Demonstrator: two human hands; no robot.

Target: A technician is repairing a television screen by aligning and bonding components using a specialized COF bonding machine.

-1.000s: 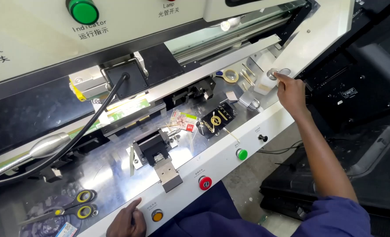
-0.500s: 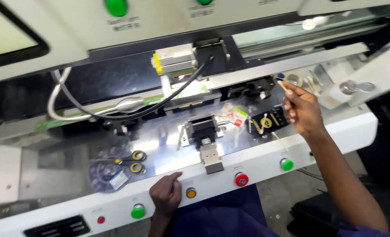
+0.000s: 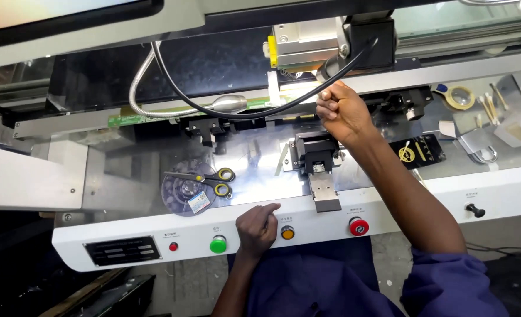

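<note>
The right hand (image 3: 344, 111) is moving in from the far right to the middle, closing its fingers by the black cable (image 3: 307, 97) above the small clamp block (image 3: 315, 154).

Tight by the fixture, open plate to its left

Black cable (image 3: 225, 111) and lamp (image 3: 228, 104) hang over the plate; scissors (image 3: 204, 179) block the left, fixture (image 3: 316, 155) the middle, bare steel (image 3: 254, 164) between.
</note>
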